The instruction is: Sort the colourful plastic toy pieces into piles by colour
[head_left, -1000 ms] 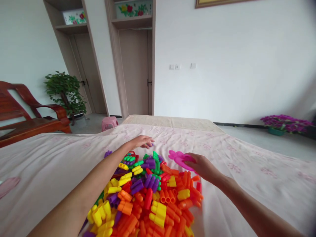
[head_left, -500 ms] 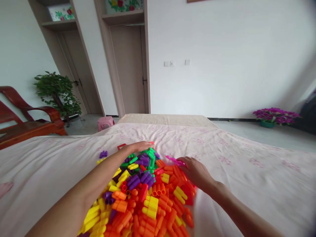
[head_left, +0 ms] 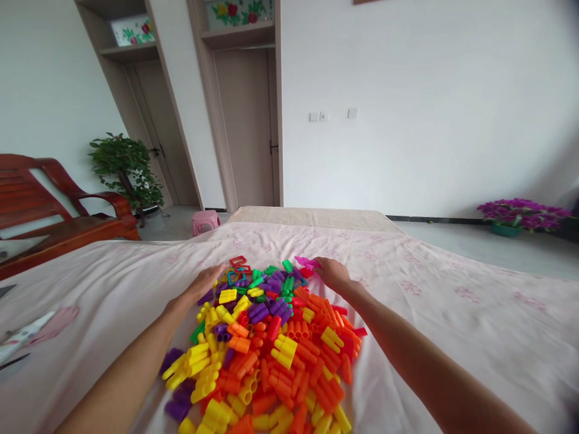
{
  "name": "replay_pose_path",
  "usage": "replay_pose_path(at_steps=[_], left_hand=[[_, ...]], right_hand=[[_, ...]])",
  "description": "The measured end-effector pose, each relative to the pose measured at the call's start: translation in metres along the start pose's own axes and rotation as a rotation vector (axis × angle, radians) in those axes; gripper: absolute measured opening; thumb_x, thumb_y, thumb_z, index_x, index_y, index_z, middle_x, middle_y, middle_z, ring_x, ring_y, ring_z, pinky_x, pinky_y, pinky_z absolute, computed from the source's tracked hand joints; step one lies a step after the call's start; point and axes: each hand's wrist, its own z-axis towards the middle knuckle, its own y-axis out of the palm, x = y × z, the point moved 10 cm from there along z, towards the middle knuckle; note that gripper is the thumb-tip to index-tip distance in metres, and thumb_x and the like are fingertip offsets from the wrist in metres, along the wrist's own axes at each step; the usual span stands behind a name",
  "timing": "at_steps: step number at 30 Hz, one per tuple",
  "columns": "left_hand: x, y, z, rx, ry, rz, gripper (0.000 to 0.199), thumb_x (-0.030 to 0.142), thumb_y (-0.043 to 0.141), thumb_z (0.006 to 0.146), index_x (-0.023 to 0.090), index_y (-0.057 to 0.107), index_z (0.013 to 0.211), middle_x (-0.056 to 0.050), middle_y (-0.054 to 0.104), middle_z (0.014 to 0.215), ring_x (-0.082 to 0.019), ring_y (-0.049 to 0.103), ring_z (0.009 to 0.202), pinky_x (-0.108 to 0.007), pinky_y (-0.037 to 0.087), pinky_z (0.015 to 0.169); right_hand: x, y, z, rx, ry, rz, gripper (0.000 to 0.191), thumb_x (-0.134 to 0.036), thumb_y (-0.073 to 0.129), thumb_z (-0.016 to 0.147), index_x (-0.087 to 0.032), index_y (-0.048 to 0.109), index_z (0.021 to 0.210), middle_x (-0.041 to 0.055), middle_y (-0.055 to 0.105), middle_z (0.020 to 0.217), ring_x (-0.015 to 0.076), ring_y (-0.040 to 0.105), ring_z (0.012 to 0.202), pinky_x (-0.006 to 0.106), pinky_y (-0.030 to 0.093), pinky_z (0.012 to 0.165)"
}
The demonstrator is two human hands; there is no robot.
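Note:
A big heap of plastic pieces, with yellow ones [head_left: 284, 351] and orange ones [head_left: 239, 344] in front and purple ones [head_left: 259, 312] and green ones [head_left: 288, 266] behind, lies on a pale flowered cloth [head_left: 407, 325]. At the heap's far left edge is my left hand [head_left: 208, 282], its fingers partly hidden, beside some red frame-shaped pieces [head_left: 239, 261]. My right hand [head_left: 332, 273] is closed on a pink piece [head_left: 306, 262] at the far right edge of the heap.
On the cloth at the left lie a white tube-like object [head_left: 29, 333] and a pinkish patch. Beyond are a wooden bench [head_left: 67, 214], a potted plant [head_left: 124, 169], a pink stool [head_left: 205, 222], two doors and purple flowers [head_left: 520, 214] on the floor.
My left hand has moved left and back from the heap's top to its left edge. My right hand has shifted farther away and left, with the pink piece. The view has turned slightly left.

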Motion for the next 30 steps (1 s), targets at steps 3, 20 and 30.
replay_pose_path(at_steps=[3,20,30], left_hand=[[0.029,0.024,-0.002,-0.078,0.089,-0.067,0.067,0.063,0.029,0.087,0.018,0.066,0.119,-0.007,0.061,0.133,-0.025,0.045,0.131,-0.038,0.027,0.112],[0.127,0.039,-0.048,-0.168,0.184,-0.243,0.068,0.065,0.040,0.086,0.019,0.056,0.134,-0.008,0.050,0.144,-0.028,0.039,0.136,-0.041,0.024,0.114],[0.058,0.046,-0.277,0.012,0.255,0.460,0.120,0.078,0.064,0.055,0.036,0.010,0.155,-0.012,0.029,0.156,-0.042,0.029,0.139,-0.059,0.021,0.110]], right_hand=[[-0.028,0.014,0.001,-0.037,-0.130,0.066,0.023,-0.034,0.051,0.089,-0.023,0.067,0.101,0.0039,0.071,0.095,0.0176,0.062,0.086,0.024,0.036,0.066],[0.065,-0.060,-0.117,0.057,0.017,0.198,0.027,-0.040,0.048,0.089,-0.021,0.066,0.091,0.0029,0.067,0.076,0.0162,0.057,0.067,0.025,0.035,0.060],[0.076,-0.037,-0.162,-0.084,0.088,0.049,0.024,-0.036,0.044,0.090,-0.020,0.061,0.085,0.0051,0.067,0.078,0.0160,0.057,0.065,0.025,0.030,0.057]])
